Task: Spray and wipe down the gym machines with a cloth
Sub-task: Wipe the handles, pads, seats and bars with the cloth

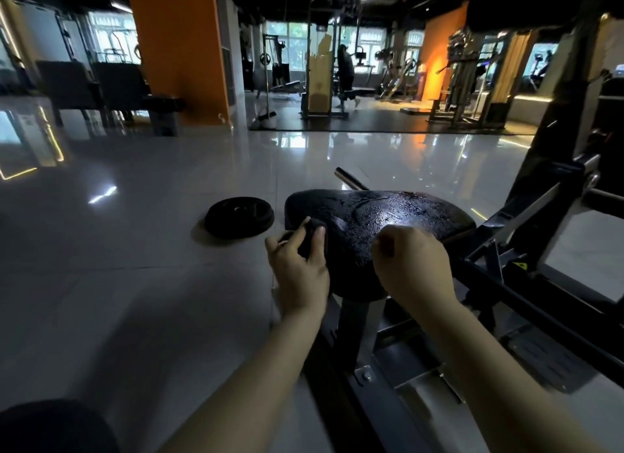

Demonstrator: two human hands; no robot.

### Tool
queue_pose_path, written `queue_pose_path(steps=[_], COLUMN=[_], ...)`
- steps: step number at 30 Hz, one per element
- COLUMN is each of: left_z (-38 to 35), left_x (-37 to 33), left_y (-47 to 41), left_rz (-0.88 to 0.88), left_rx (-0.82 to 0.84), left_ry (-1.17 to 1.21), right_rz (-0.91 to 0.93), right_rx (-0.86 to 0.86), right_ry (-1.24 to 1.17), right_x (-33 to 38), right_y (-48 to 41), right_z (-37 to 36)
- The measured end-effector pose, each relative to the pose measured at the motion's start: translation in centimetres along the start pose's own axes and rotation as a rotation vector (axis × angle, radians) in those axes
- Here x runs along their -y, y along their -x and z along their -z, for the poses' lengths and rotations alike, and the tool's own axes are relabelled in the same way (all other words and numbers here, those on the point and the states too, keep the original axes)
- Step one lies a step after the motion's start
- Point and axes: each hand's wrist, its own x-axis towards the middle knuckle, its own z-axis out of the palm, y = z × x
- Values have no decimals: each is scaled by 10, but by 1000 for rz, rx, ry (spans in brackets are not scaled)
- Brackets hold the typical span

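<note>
A black padded seat (412,207) of a gym machine sits in front of me, its top shiny and speckled with wet drops. My left hand (300,267) is at the seat's left edge and pinches a dark cloth (309,238) between thumb and fingers. My right hand (412,263) rests on the near side of the seat with its fingers curled under. Whatever may be inside that fist is hidden. No spray bottle is in view.
The machine's black steel frame (540,216) rises at the right, and its base rails run under my arms. A chrome bar end (347,179) pokes up behind the seat. A black weight plate (239,216) lies on the glossy tiles to the left. Other machines and a person stand far back.
</note>
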Motion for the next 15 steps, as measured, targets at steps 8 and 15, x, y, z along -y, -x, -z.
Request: queue_pose_path(steps=[8, 15], left_z=[6, 9], left_x=[21, -2], left_y=[-31, 22], left_rz=[118, 245], left_rx=[21, 181], left_ry=[-33, 83], right_rz=[56, 16], right_rx=[-146, -212], right_ry=[70, 135], right_x=[3, 12], right_y=[9, 9], right_z=[-20, -25])
